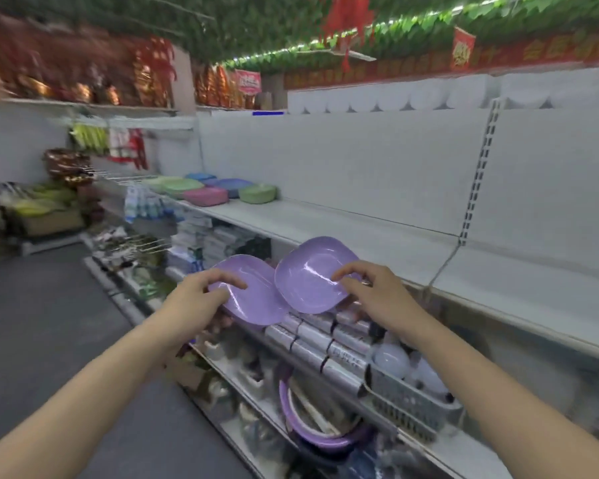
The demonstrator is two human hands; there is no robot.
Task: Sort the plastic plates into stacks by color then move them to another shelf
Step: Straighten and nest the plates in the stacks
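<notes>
I hold two purple plastic plates in front of the shelving. My left hand [204, 293] grips the near edge of the left purple plate [256, 299], thumb on its face. My right hand [370, 288] grips the near edge of the right purple plate [308, 271], which is tilted and overlaps the left one. Further along the white shelf [360, 233], at the far left end, lie stacks of plates: green [184, 185], pink [205, 196], blue [234, 185] and another green [258, 193].
Below the shelf are rolls of foil [325, 344], a grey basket with light bulbs [408, 392] and a purple basin [312, 426]. The grey aisle floor [49, 305] runs to the left. Baskets and goods stand at the aisle's far end [49, 202].
</notes>
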